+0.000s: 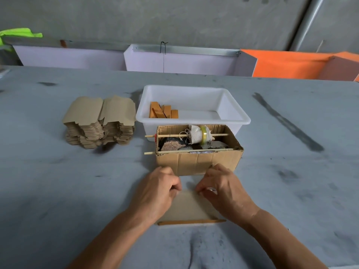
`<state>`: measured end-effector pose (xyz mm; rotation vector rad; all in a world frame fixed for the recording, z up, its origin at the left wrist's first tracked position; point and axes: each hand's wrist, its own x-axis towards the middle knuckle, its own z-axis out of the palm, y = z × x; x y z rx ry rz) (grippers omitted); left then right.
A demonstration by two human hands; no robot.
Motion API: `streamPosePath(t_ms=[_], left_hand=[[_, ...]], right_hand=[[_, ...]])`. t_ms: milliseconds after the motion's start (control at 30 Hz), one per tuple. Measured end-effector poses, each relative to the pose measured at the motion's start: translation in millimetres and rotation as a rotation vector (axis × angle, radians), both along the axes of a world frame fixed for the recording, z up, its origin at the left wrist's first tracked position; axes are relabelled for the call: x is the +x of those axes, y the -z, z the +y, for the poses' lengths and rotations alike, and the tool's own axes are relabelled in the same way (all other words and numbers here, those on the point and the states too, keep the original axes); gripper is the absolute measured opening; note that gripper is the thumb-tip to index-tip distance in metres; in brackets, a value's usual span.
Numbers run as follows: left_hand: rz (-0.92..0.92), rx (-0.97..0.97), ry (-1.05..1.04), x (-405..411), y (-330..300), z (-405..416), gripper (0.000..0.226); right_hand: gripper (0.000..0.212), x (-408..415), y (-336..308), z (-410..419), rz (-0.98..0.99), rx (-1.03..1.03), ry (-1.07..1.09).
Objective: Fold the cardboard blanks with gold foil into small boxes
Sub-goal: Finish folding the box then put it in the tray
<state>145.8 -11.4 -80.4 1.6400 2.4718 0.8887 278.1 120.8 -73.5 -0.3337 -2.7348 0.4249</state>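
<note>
A flat cardboard blank (pixel 189 207) lies on the table in front of me, brown side up, with a gold strip showing along its near edge. My left hand (pixel 157 193) grips its far left corner with curled fingers. My right hand (pixel 221 191) pinches its far right corner. A thick stack of unfolded blanks (pixel 100 122) sits at the left. Several folded gold boxes (pixel 163 112) lie inside the white plastic tub (pixel 236 118).
A brown carton (pixel 198 162) with two wooden sticks across it and a wrapped tape roll stands just beyond my hands, against the tub. Lilac and orange bins line the far table edge. The table is covered in grey cloth.
</note>
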Motion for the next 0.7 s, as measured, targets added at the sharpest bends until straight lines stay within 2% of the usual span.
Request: streamPosePath(t_ms=[133, 267, 600, 700], left_hand=[[0.207, -0.019, 0.089, 4.9, -1.0, -3.2, 0.014], [0.395, 0.003, 0.143, 13.9, -10.1, -6.8, 0.012], [0.582, -0.143, 0.177, 23.7, -16.4, -14.5, 0.016], [0.589, -0.218, 0.149, 29.0, -14.1, -14.6, 0.026]], right_hand=[[0.022, -0.4, -3.6, -3.4, 0.016, 0.317, -0.091], [0.016, 2.8, -6.9, -6.8, 0.009, 0.488, -0.160], [0.017, 11.1, -4.7, -11.8, -0.055, 0.590, -0.103], [0.012, 13.4, -3.5, -15.7, -0.063, 0.568, -0.069]])
